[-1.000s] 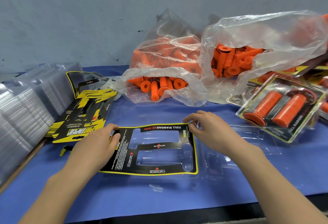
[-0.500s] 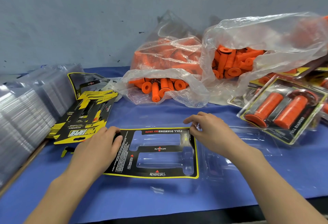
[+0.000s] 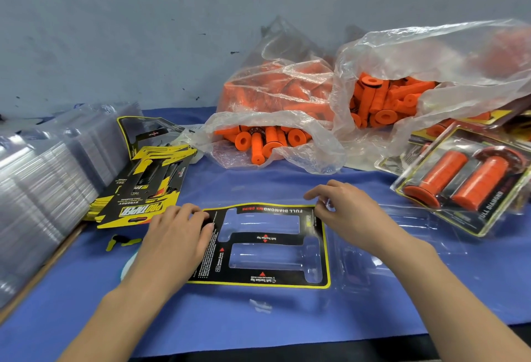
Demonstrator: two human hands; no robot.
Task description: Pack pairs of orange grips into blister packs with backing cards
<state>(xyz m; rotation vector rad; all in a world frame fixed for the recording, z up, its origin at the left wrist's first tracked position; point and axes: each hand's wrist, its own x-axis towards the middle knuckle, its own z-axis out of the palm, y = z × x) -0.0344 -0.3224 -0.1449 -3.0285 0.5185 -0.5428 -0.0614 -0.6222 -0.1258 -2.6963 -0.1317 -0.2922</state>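
A black backing card (image 3: 264, 238) with a yellow border and two cut-out windows lies flat in a clear blister pack (image 3: 402, 249) on the blue cloth. The blister's other half lies open to the right. My left hand (image 3: 175, 241) rests on the card's left end with its fingers nearly flat. My right hand (image 3: 350, 215) pinches the card's top right corner between thumb and forefinger, at the clear plastic edge. Loose orange grips (image 3: 258, 140) spill from a plastic bag behind the card. No grips lie in this blister.
A second bag of orange grips (image 3: 382, 97) sits at the back right. A packed blister with two grips (image 3: 465, 183) lies at the right on other packs. Spare backing cards (image 3: 143, 189) are piled at the left beside stacked clear blisters (image 3: 37, 183).
Hardly anything differs. Both hands stay at the card's two ends, and my left fingers have crept slightly further onto its left end.
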